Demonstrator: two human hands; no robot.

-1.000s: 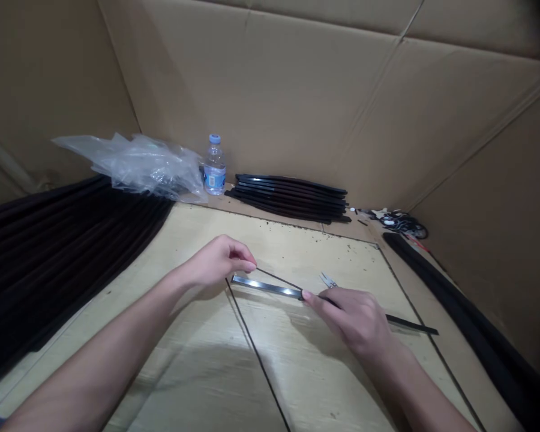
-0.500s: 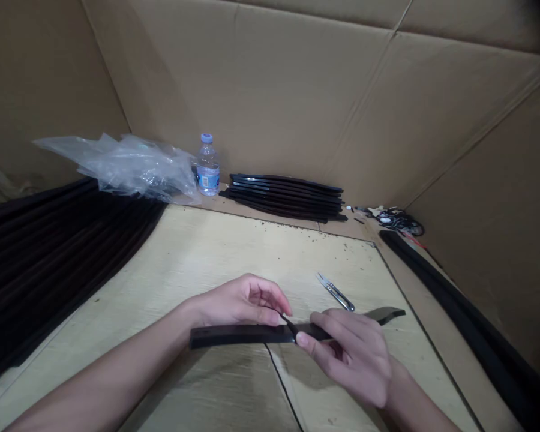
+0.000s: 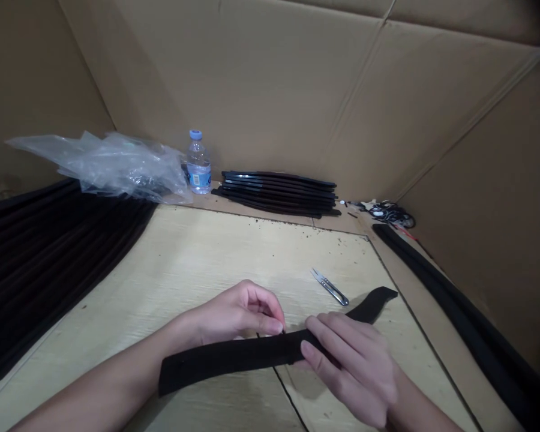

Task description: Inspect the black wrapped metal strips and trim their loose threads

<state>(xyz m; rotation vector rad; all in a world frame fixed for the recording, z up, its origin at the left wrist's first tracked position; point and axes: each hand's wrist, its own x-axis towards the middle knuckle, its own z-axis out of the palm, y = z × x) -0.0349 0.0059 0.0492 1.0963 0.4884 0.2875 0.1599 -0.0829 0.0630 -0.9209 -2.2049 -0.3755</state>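
A flat black strip [image 3: 220, 360] with a curved far end lies across the middle of the view, held a little above the board. My right hand [image 3: 351, 366] grips it right of its middle, thumb on the near side and fingers over the top. Just behind the strip's upper edge, my left hand [image 3: 243, 312] pinches a thin dark end, mostly hidden by the fingertips. A thin black cord [image 3: 288, 393] shows below the strip and runs toward the front edge. Thread snips [image 3: 330, 287] lie on the board beyond my right hand.
Black strips [image 3: 279, 195] are stacked at the back beside a water bottle [image 3: 199, 165] and clear plastic bags [image 3: 121, 168]. Long dark strips [image 3: 63, 258] cover the left side; more black strips [image 3: 441, 288] lie along the right. Tangled cords [image 3: 389, 213] sit in the back right corner.
The strip has turned so its broad flat face shows, and its left end has dropped lower. My left hand stays pinched near the strip's upper edge. The whole view has shifted slightly.
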